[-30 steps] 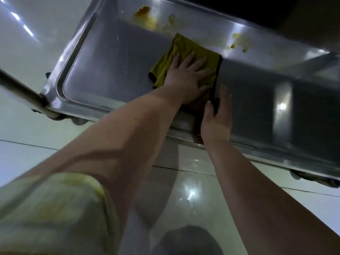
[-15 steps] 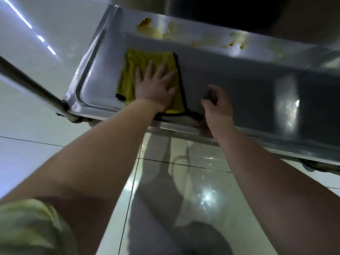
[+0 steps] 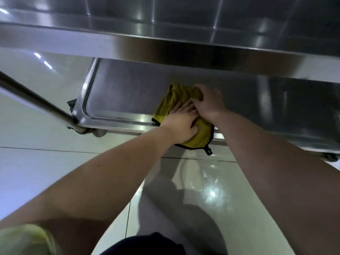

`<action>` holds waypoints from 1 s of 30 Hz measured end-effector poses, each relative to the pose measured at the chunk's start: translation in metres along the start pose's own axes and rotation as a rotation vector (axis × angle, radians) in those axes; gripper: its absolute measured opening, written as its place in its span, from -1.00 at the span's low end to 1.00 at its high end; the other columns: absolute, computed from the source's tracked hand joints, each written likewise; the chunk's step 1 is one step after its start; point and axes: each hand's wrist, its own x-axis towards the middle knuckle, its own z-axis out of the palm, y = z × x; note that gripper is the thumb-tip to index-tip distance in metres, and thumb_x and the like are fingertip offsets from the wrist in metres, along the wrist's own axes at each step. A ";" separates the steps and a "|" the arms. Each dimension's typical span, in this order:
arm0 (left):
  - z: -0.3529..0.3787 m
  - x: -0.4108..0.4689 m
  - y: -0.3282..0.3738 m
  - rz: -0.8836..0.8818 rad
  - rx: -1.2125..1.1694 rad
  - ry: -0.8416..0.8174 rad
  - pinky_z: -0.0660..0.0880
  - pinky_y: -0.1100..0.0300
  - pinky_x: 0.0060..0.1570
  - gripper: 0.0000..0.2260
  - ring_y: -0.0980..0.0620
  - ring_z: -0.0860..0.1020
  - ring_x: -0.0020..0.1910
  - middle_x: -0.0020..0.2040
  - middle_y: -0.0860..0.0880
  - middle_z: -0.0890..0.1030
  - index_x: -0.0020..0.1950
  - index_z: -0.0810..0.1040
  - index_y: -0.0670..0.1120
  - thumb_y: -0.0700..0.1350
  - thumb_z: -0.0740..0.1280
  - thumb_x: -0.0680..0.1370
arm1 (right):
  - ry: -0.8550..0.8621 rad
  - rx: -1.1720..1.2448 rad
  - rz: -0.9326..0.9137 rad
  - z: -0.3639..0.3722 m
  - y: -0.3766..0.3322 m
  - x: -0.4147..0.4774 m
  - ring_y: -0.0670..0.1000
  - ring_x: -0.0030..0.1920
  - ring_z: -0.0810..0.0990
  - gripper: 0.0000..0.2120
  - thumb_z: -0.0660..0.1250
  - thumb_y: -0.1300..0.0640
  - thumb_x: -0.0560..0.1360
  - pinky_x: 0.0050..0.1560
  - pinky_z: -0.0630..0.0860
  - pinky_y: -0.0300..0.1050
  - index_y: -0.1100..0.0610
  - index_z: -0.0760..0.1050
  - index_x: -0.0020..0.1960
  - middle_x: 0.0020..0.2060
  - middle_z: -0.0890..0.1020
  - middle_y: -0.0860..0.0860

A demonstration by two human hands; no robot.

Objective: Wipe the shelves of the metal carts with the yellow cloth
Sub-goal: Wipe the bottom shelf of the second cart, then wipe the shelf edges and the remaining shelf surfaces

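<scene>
Both hands on the yellow cloth (image 3: 199, 134): left hand (image 3: 181, 124) pressing flat, fingers spread; right hand (image 3: 208, 103) bunching its far edge, on the lower shelf (image 3: 128, 92).

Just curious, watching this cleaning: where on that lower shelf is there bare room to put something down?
The lower shelf is bare from its left rim across to the yellow cloth, and again to the right of the right hand. The crowded spot is the middle front, where the left hand and right hand both press the cloth, which hangs over the front edge. The upper shelf hides the back.
</scene>
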 end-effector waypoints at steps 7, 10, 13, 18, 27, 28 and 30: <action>-0.013 -0.048 -0.032 -0.065 -0.250 0.260 0.44 0.11 0.23 -0.74 -0.04 0.52 0.20 0.22 -0.02 0.58 0.22 0.61 -0.03 -0.14 0.33 0.54 | 0.082 -0.289 0.004 0.006 -0.028 0.010 0.19 0.40 0.29 -0.65 0.26 0.11 0.58 0.42 0.12 0.25 0.00 0.39 0.36 0.33 0.43 0.07; -0.025 -0.045 -0.038 -0.209 -0.316 0.316 0.47 -0.05 0.24 -0.65 -0.08 0.49 0.24 0.29 -0.06 0.51 0.30 0.51 0.01 -0.10 0.37 0.51 | 0.090 -0.407 -0.165 -0.003 -0.029 -0.006 0.16 0.27 0.38 -0.75 0.24 0.17 0.58 0.31 0.30 0.13 0.04 0.45 0.24 0.20 0.47 0.06; -0.038 -0.041 -0.029 -0.369 -0.456 0.361 0.49 -0.12 0.22 -0.40 -0.16 0.42 0.30 0.34 -0.08 0.39 0.40 0.29 0.06 -0.12 0.47 0.43 | 0.053 -0.379 -0.284 -0.018 -0.026 -0.033 0.15 0.26 0.38 -0.78 0.26 0.14 0.58 0.27 0.35 0.06 0.09 0.44 0.22 0.20 0.43 0.08; -0.053 -0.047 -0.012 -0.472 -0.466 0.335 0.46 -0.12 0.23 -0.42 -0.15 0.45 0.29 0.28 -0.05 0.52 0.38 0.37 0.11 -0.02 0.49 0.41 | -0.034 -0.201 -0.317 -0.048 -0.032 -0.068 0.16 0.24 0.45 -0.72 0.26 0.13 0.60 0.21 0.42 0.03 0.06 0.47 0.30 0.22 0.52 0.08; -0.153 -0.142 0.063 -0.569 -0.350 0.203 0.42 0.05 0.09 -0.75 -0.18 0.57 0.02 0.01 -0.07 0.65 0.10 0.58 -0.04 -0.22 0.31 0.46 | -0.254 -0.090 -0.224 -0.115 -0.100 -0.160 0.17 0.12 0.54 -0.74 0.34 0.20 0.50 0.03 0.41 -0.06 0.09 0.49 0.19 0.12 0.58 0.09; -0.171 -0.155 0.072 -0.542 -0.342 0.202 0.43 0.04 0.10 -0.74 -0.16 0.57 0.02 0.01 -0.05 0.66 0.11 0.60 -0.02 -0.21 0.32 0.45 | -0.247 -0.049 -0.229 -0.126 -0.109 -0.175 0.16 0.11 0.55 -0.71 0.36 0.21 0.48 0.02 0.42 -0.07 0.09 0.49 0.20 0.12 0.59 0.07; -0.212 -0.180 0.087 -0.527 -0.368 0.197 0.43 0.05 0.07 -0.76 -0.10 0.57 -0.04 -0.06 0.02 0.65 0.07 0.61 0.03 -0.16 0.36 0.43 | -0.223 0.022 -0.268 -0.151 -0.133 -0.203 0.11 0.07 0.57 -0.64 0.40 0.23 0.42 -0.01 0.47 -0.06 0.09 0.49 0.20 0.10 0.60 0.02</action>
